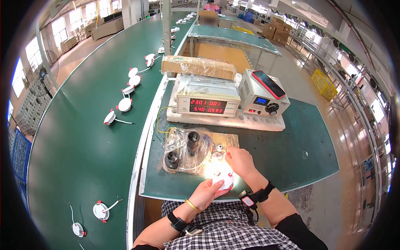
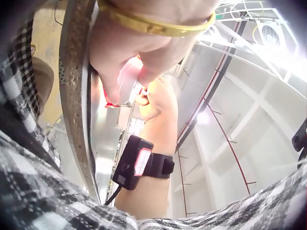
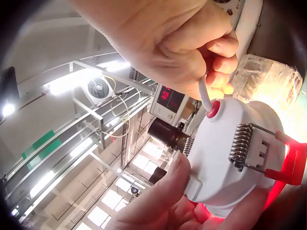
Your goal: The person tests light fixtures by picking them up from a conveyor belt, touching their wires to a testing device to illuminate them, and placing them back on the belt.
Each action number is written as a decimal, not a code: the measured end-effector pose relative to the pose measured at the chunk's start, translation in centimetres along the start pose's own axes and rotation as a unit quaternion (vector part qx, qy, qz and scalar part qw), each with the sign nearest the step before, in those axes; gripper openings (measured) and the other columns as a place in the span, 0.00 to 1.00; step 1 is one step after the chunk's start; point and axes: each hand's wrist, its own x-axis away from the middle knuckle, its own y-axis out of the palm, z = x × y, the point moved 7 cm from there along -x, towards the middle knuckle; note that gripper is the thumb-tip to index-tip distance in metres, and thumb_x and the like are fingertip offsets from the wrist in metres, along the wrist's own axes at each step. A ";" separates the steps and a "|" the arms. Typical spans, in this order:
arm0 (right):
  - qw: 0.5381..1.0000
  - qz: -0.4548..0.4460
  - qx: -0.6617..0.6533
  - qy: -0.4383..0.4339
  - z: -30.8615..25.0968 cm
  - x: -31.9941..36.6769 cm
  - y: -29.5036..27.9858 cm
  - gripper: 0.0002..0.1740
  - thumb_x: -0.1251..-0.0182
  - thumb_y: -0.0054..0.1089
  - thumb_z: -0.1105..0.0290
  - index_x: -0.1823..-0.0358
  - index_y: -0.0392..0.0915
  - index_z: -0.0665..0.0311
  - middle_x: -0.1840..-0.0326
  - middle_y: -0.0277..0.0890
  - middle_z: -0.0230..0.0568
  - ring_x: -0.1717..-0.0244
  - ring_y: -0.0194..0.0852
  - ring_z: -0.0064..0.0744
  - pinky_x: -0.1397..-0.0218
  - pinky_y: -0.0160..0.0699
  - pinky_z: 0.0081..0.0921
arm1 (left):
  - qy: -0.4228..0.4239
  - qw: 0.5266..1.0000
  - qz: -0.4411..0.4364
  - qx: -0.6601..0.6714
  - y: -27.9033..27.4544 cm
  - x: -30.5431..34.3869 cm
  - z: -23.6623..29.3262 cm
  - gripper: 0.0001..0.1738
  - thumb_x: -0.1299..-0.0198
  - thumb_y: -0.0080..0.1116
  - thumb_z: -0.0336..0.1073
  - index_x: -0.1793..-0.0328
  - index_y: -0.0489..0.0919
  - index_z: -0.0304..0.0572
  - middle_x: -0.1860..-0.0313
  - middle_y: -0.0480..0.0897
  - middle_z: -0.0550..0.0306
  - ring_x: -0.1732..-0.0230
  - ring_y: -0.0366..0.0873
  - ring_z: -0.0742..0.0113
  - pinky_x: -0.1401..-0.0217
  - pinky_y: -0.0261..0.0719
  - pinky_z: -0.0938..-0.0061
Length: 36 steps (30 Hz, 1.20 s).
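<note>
A white round lamp (image 1: 225, 181) with red-sleeved spring clips glows brightly, held in the left hand (image 1: 205, 193) over the table's near edge. Its housing (image 3: 230, 148) fills much of the right wrist view, with the left thumb and fingers around it. The right hand (image 1: 241, 161) pinches the lamp's white cable (image 3: 205, 94) beside the wooden board; its fingertips and the cable's end are partly lost in glare. In the left wrist view the left hand (image 2: 144, 43) grips the lamp's rim, with the right hand (image 2: 158, 98) beyond it.
Two black sockets (image 1: 193, 141) stand on a plastic-wrapped board (image 1: 179, 146). Behind are a meter (image 1: 208, 105) with red digits and a power supply (image 1: 263, 98) with a phone (image 1: 268, 84) on top. More lamps (image 1: 101, 211) lie on the green belt (image 1: 83, 158) at left.
</note>
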 end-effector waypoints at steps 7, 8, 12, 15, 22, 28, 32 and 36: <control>1.000 0.001 0.007 0.007 0.1 0.0 0.0 0.10 0.41 0.54 0.64 0.69 0.77 0.63 0.74 0.79 0.52 0.68 0.79 0.54 0.63 0.76 0.47 | -0.022 1.000 0.008 -0.001 -0.4 -0.3 -0.5 0.20 0.30 0.49 0.37 0.39 0.70 0.29 0.43 0.77 0.51 0.44 0.77 0.65 0.37 0.75 0.73; 1.000 0.004 0.000 0.005 0.1 0.0 -0.1 0.10 0.41 0.54 0.64 0.69 0.77 0.63 0.73 0.79 0.52 0.68 0.79 0.55 0.63 0.76 0.47 | -0.020 1.000 0.007 0.008 -0.5 -0.3 -0.4 0.20 0.30 0.49 0.37 0.38 0.69 0.29 0.42 0.76 0.51 0.43 0.76 0.65 0.37 0.75 0.73; 1.000 0.007 -0.018 -0.005 -0.2 0.2 -0.4 0.10 0.41 0.53 0.64 0.69 0.77 0.63 0.73 0.78 0.52 0.68 0.79 0.55 0.63 0.76 0.47 | -0.016 1.000 0.000 -0.013 -0.1 -0.1 -0.2 0.21 0.31 0.51 0.35 0.37 0.68 0.30 0.40 0.75 0.52 0.41 0.74 0.66 0.36 0.73 0.73; 1.000 0.002 -0.009 0.003 -0.2 0.1 -0.3 0.10 0.41 0.53 0.64 0.69 0.77 0.63 0.73 0.79 0.52 0.68 0.79 0.54 0.63 0.76 0.47 | 0.005 0.998 -0.008 -0.065 0.0 -0.1 -0.2 0.21 0.31 0.51 0.34 0.36 0.66 0.30 0.40 0.74 0.53 0.40 0.74 0.66 0.35 0.72 0.73; 1.000 -0.005 0.003 0.006 -0.3 0.2 -0.3 0.10 0.41 0.53 0.64 0.68 0.77 0.62 0.73 0.79 0.51 0.68 0.79 0.54 0.63 0.76 0.47 | 0.000 0.999 -0.008 -0.044 -0.2 -0.2 -0.6 0.22 0.31 0.51 0.33 0.35 0.65 0.31 0.38 0.73 0.54 0.39 0.73 0.66 0.34 0.71 0.72; 1.000 0.011 0.002 0.006 -0.3 0.2 -0.4 0.08 0.41 0.56 0.66 0.69 0.78 0.62 0.73 0.79 0.50 0.69 0.79 0.53 0.64 0.77 0.44 | -0.002 0.999 -0.018 -0.049 -0.2 -0.2 -0.6 0.21 0.30 0.48 0.33 0.34 0.65 0.32 0.38 0.72 0.55 0.38 0.72 0.66 0.33 0.71 0.71; 1.000 0.010 0.005 0.005 -0.3 0.2 -0.4 0.08 0.41 0.56 0.66 0.69 0.78 0.63 0.74 0.78 0.51 0.69 0.79 0.53 0.64 0.77 0.44 | -0.004 0.999 -0.025 -0.048 -0.2 -0.3 -0.6 0.21 0.30 0.47 0.33 0.34 0.65 0.32 0.37 0.72 0.55 0.38 0.72 0.66 0.32 0.70 0.71; 1.000 0.012 0.010 0.002 -0.4 0.2 -0.4 0.08 0.41 0.56 0.66 0.69 0.78 0.63 0.74 0.78 0.52 0.69 0.79 0.54 0.64 0.78 0.45 | -0.002 0.999 -0.033 -0.044 -0.1 -0.3 -0.6 0.21 0.29 0.47 0.33 0.34 0.64 0.32 0.37 0.72 0.55 0.38 0.72 0.67 0.32 0.70 0.71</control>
